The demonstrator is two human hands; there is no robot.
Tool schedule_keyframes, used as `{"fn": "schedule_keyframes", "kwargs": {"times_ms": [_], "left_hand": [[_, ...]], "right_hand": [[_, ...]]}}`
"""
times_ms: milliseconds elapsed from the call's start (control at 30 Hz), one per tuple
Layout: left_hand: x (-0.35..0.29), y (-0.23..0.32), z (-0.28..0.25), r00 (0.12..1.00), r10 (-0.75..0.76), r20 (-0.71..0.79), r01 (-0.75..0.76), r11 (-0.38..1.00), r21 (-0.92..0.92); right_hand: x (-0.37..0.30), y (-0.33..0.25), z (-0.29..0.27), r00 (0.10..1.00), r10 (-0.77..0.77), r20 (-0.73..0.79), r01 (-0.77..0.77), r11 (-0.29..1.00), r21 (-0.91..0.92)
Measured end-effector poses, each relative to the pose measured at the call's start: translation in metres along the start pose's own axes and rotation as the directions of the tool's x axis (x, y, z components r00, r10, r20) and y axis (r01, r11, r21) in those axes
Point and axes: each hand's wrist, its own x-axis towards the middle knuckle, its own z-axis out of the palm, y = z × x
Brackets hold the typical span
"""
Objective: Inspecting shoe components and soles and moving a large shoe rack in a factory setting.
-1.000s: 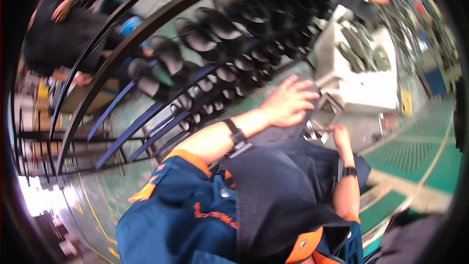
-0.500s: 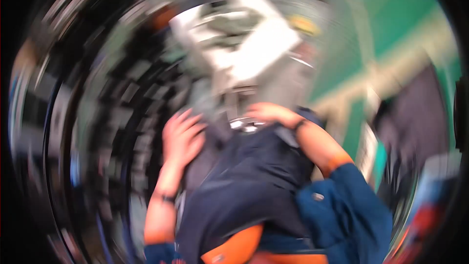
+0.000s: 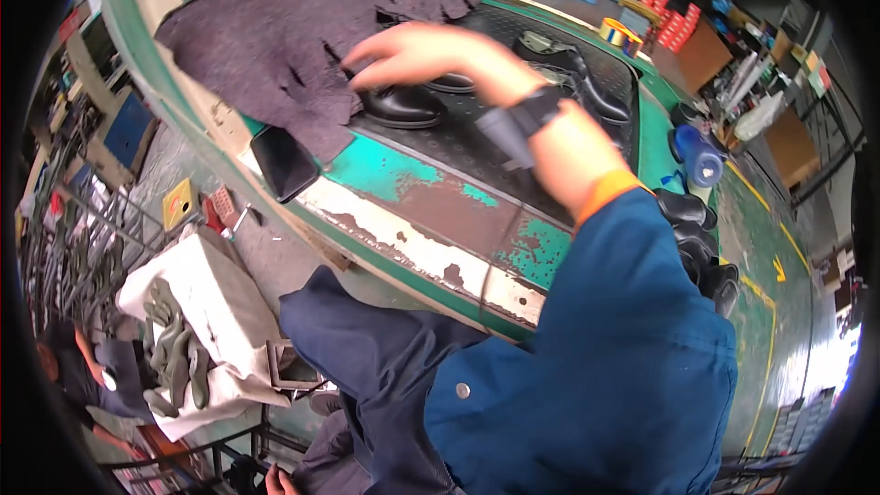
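My right hand (image 3: pixel 412 53) reaches over the far side of the bench, fingers and thumb stretched out and apart, with nothing seen in it. Just below its fingertips a glossy black shoe (image 3: pixel 403 108) rests on a black studded mat (image 3: pixel 513 142), beside a ragged-edged dark grey-brown sheet of material (image 3: pixel 266 46). More black footwear (image 3: pixel 600 96) lies farther right on the mat. Only a few fingertips of my left hand (image 3: pixel 280 481) show at the bottom edge, extended beside my leg; the rest is out of sight.
A dark phone-like slab (image 3: pixel 284 165) sits at the edge of the worn green bench (image 3: pixel 376 170). Black shoes (image 3: pixel 697 238) line its right side. At lower left, a cream cloth (image 3: pixel 206 289) carries several olive shoe-shaped pieces (image 3: pixel 174 348), with another person (image 3: pixel 110 371) beyond.
My view has swung right from the cream cloth to the green bench. My right hand has left my lap and now extends over the shoe; my left hand is mostly out of view.
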Motion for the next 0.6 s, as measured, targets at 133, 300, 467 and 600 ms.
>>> {"fn": "schedule_keyframes", "kwargs": {"times_ms": [133, 300, 467, 600], "left_hand": [[-0.012, 0.148, -0.017, 0.980, -0.178, 0.095, 0.171, 0.982, 0.076], [-0.010, 0.195, -0.021, 0.969, -0.220, 0.110, 0.197, 0.962, 0.188], [-0.010, 0.149, -0.027, 0.967, -0.194, 0.168, 0.155, 0.964, 0.217], [-0.014, 0.157, -0.023, 0.947, -0.034, 0.319, -0.033, 0.979, 0.202]], "right_hand": [[-0.153, 0.136, -0.076, 0.712, 0.648, -0.270, -0.601, 0.762, 0.243], [-0.261, 0.222, 0.003, 0.611, 0.651, -0.451, -0.547, 0.759, 0.354], [-0.251, 0.182, 0.013, 0.501, 0.749, -0.433, -0.644, 0.657, 0.391], [-0.217, 0.192, 0.027, 0.469, 0.719, -0.512, -0.667, 0.669, 0.327]]}}
